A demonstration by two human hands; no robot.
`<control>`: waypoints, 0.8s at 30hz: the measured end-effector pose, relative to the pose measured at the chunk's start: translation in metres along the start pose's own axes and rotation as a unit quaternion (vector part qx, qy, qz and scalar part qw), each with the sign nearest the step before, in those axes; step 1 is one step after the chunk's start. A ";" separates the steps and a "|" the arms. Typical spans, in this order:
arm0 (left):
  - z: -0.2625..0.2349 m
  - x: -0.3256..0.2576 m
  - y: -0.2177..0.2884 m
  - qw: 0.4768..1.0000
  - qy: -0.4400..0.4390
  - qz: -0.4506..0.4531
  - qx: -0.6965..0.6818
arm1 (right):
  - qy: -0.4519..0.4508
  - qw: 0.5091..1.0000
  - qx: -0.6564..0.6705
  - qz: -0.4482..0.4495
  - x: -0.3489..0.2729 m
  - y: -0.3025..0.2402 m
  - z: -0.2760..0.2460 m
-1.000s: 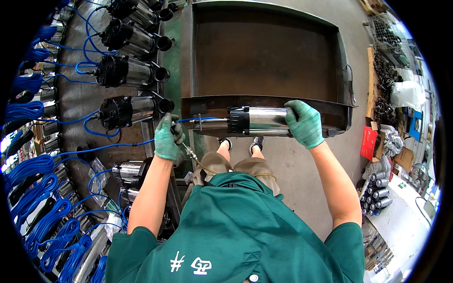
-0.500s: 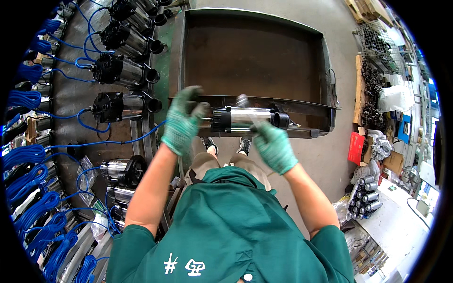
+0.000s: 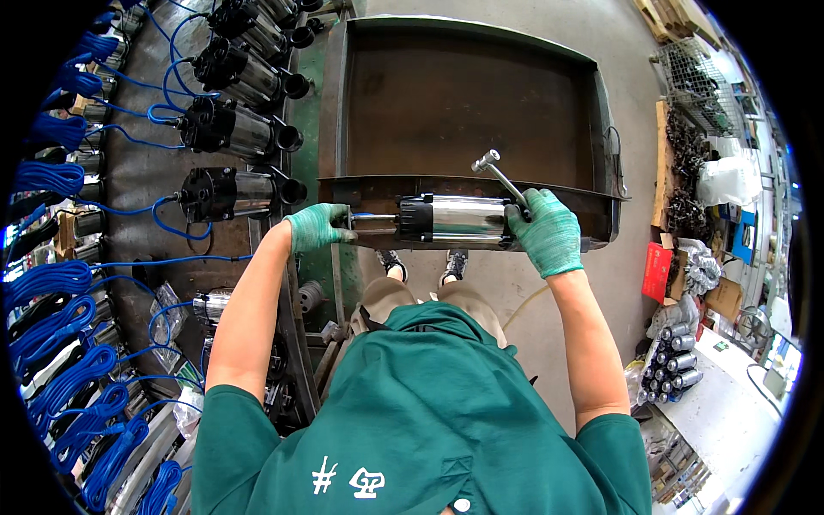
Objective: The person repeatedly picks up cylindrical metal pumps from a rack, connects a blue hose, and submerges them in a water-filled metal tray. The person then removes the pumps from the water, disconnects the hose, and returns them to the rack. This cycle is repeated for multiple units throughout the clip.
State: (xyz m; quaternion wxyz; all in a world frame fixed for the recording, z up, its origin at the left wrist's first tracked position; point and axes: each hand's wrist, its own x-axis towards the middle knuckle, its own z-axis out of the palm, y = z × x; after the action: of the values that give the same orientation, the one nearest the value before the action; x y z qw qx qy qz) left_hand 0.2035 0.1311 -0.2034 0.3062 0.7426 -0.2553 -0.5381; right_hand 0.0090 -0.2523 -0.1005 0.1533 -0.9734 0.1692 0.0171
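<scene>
A silver pump [image 3: 468, 212] with a black ribbed end lies on its side across the front of a metal tray [image 3: 468, 26]. Thin metal rods [image 3: 374, 221] run from its left end to my left hand [image 3: 318, 228], whose gloved fingers are closed around their outer end. At the pump's right end, my right hand [image 3: 548, 232], also in a green glove, grips a socket wrench [image 3: 505, 178]. The wrench's shaft slants up and left over the pump, its silver head above the tray. My right fingers and palm hide the pump's right end.
Several similar pumps [image 3: 227, 195] with blue cables stand along a dark bench on the left. Coiled blue cables [image 3: 56, 279] hang at the far left. On the right are a red box [image 3: 657, 270], a white bag [image 3: 728, 180] and several silver cylinders [image 3: 683, 360].
My left hand has come down and left, closing on the rods. The right hand has moved right to the pump's end, with the wrench tilted over it. The pump sits slightly further right in view.
</scene>
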 end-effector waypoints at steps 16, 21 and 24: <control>0.011 -0.004 0.016 0.988 0.051 -0.112 -0.090 | 0.020 1.000 0.009 -0.021 0.004 0.007 0.007; 0.008 0.001 -0.004 0.923 -0.031 -0.143 -0.356 | 0.029 0.999 0.015 -0.032 0.006 0.006 0.008; 0.027 0.002 -0.012 0.950 0.038 -0.027 -0.309 | 0.031 0.999 0.020 -0.035 0.005 0.005 0.007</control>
State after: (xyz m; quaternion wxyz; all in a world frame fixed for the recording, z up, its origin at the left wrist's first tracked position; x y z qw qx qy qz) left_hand 0.1792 0.1330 -0.2192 0.5153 0.6382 -0.0449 -0.5702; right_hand 0.0119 -0.2565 -0.1096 0.1677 -0.9757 0.1397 -0.0215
